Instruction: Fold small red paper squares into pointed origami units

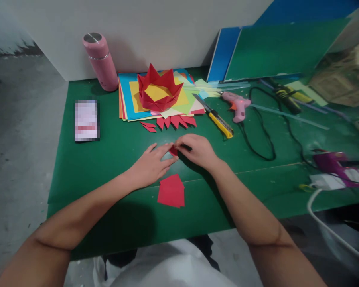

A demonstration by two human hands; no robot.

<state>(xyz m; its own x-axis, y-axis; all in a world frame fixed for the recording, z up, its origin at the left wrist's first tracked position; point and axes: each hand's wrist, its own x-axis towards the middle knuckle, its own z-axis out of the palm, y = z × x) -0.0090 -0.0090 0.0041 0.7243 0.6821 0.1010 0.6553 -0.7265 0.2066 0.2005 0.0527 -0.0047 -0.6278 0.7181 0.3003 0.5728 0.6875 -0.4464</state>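
A small piece of red paper (173, 151) lies on the green table between my hands, mostly covered by fingers. My left hand (151, 162) rests flat with its fingers stretched out, holding the paper down from the left. From the right, my right hand (196, 149) pinches the paper's edge between thumb and fingers. Closer to me sits a loose stack of red paper squares (171, 192). Beyond my hands, pointed folded red pieces (167, 122) lie in a row, with a few more folded pieces (148, 126) to the left.
A red folded-paper ring (161, 104) stands on coloured sheets (125, 107). To the right are a yellow utility knife (219, 122), a pink glue gun (237, 104) with its black cord, and a purple object (332, 165). A pink bottle (101, 63) and a blurred-out rectangular object (86, 120) are left.
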